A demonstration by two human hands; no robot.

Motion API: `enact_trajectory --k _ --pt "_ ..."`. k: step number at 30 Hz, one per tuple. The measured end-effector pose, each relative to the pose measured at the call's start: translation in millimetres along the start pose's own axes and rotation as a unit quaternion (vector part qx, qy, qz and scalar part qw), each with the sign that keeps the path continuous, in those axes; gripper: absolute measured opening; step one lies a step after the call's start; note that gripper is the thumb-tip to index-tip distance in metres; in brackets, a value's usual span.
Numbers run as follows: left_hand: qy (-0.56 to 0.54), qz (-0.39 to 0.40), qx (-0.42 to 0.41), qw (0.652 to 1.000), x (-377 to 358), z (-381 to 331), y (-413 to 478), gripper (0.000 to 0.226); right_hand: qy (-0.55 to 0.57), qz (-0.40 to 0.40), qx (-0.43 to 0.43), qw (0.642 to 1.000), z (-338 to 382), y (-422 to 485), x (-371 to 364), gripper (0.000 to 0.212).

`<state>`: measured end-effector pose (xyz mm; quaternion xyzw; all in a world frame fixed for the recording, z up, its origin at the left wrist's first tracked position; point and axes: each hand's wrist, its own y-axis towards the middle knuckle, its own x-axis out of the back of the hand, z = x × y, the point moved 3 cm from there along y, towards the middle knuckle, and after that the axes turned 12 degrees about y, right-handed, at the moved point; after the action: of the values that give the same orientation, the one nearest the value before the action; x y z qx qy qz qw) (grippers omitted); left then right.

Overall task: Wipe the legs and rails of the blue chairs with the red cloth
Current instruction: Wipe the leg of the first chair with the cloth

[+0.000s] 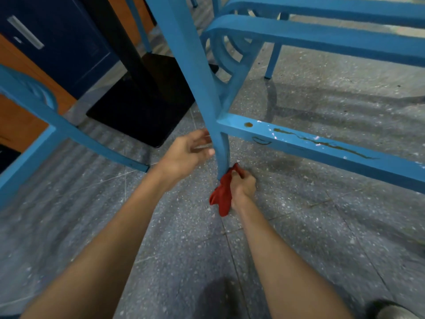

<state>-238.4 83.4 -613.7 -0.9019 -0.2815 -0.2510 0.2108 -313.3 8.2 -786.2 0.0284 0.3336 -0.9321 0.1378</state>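
Red cloth [222, 194] is bunched in my right hand [243, 185], fingers clenched around it, pressed against the foot of the blue chair leg [208, 93] right at the floor; loose end of the cloth hangs down toward me. My left hand [186, 153] sits higher up on the same leg, fingers loosely curled and half spread, thumb tip touching the leg's left side; I can't tell if it's actually gripping. Lower side rail [322, 146] runs right from the leg, just above the hands, with brownish drip stains and chipped paint along its top. Second blue chair [34, 111] is at left, its leg foot near my left forearm. Black table base [142, 104] sits behind the leg on the speckled grey floor [184, 261]. No containers in view.
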Motion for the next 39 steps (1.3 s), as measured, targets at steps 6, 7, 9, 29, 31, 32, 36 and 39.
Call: enact_trajectory --k 6,7,9,29,31,32,36,39 --pt "-0.015 -0.046 -0.055 0.997 -5 -9 -1 0.037 -0.002 0.011 0.075 0.997 -10 -20 0 0.021" --pt "-0.017 -0.049 -0.058 0.997 -5 -9 -2 0.037 -0.004 0.01 0.046 0.999 -17 -19 -1 0.02" --pt "-0.021 -0.055 -0.059 0.997 -3 -11 -3 0.034 -0.03 0.014 0.014 0.999 -22 -14 -3 0.022" --pt "-0.01 -0.044 -0.088 0.995 -12 -5 2 0.032 0.027 0.062 -0.078 0.995 -21 6 -6 0.025" --pt "-0.017 -0.038 -0.088 0.995 -13 -4 2 0.034 0.054 0.062 -0.077 0.994 -11 1 -6 0.026" --pt "-0.02 -0.037 -0.088 0.995 -13 -3 2 0.035 0.073 0.066 -0.071 0.993 -8 -3 -4 0.025" --pt "-0.045 -0.024 -0.069 0.996 -14 -1 2 0.036 0.211 0.113 -0.031 0.97 0 -26 4 0.024" --pt "-0.064 -0.022 -0.058 0.996 -16 -2 1 0.038 0.194 0.111 -0.02 0.974 -9 -30 5 0.026"
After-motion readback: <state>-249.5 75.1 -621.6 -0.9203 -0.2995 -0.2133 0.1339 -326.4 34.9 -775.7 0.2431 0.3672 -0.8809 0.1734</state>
